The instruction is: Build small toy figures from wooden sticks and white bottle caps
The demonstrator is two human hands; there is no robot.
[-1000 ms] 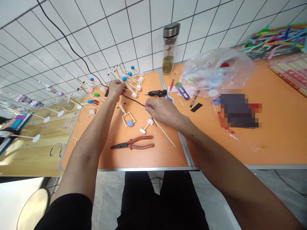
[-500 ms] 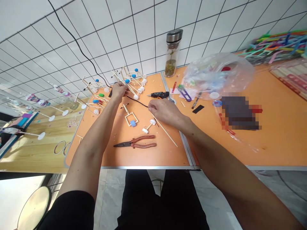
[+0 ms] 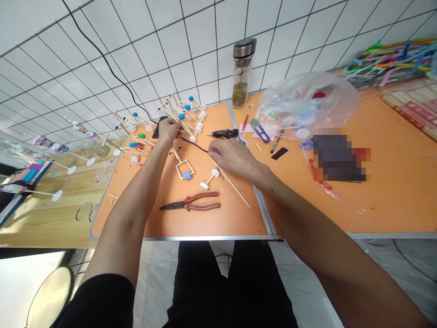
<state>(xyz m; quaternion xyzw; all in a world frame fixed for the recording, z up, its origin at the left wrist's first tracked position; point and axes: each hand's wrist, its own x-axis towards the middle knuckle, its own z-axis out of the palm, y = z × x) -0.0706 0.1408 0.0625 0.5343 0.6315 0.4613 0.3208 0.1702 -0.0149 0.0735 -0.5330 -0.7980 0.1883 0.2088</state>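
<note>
hold your left hand closed firmly on the stick frame over the far part of the table, and move your right hand, half closed near the glue gun, slowly, since i cannot tell if it grips the long stick.

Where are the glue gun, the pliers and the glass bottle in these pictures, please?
Glue gun (image 3: 225, 133): head view, on its black body.
Pliers (image 3: 186, 206): head view, on the pivot.
Glass bottle (image 3: 240, 86): head view, on its glass wall.
</note>
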